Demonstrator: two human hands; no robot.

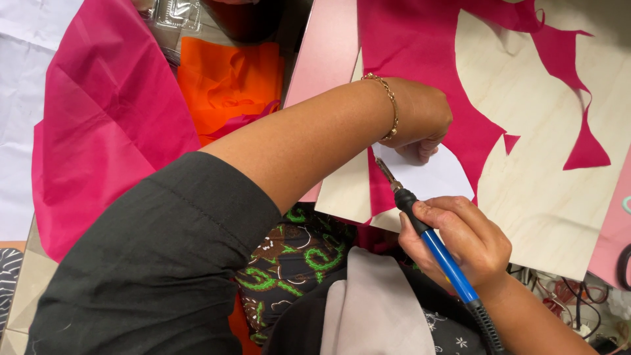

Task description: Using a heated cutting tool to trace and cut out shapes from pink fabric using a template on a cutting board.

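Note:
My right hand [463, 242] grips a blue-handled hot cutting tool [439, 253] with a black collar and metal tip. The tip touches the edge of a white paper template [437, 176]. That template lies on magenta fabric [420, 52] spread over a pale wooden board [545, 197]. My left hand [420, 121], wearing a gold bracelet, reaches across and presses down on the template's top edge with curled fingers. Curved shapes are cut out of the fabric, showing bare board.
A large loose sheet of magenta fabric [105, 125] lies at the left beside orange fabric [230, 82]. A pink sheet [325, 46] sits under the board's left edge. Wires [559, 299] lie below the board at the right.

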